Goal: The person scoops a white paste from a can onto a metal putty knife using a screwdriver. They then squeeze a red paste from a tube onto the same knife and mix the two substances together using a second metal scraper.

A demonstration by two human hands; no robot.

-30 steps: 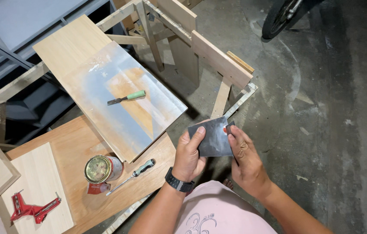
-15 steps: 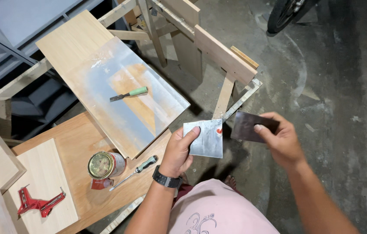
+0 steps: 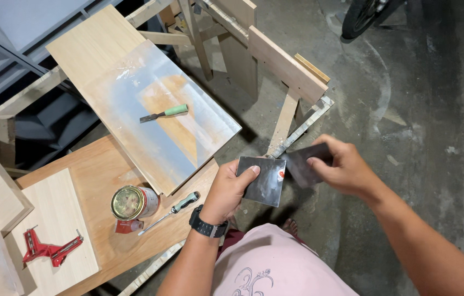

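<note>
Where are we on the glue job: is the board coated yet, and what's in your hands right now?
Part done: the long board has a greyish coat over most of its near half, with a bare patch mid-board where the chisel lies. In hand: left hand and right hand each hold a dark flat scraper. Left: the bare patch; the tin sits open.

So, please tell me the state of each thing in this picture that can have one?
Left hand: holds grey metal scraper blade.
Right hand: holds dark metal blade.
Round golden tin can: lid on.
Green-handled chisel: lying on smeared panel.
Red corner clamp: lying flat.
</note>
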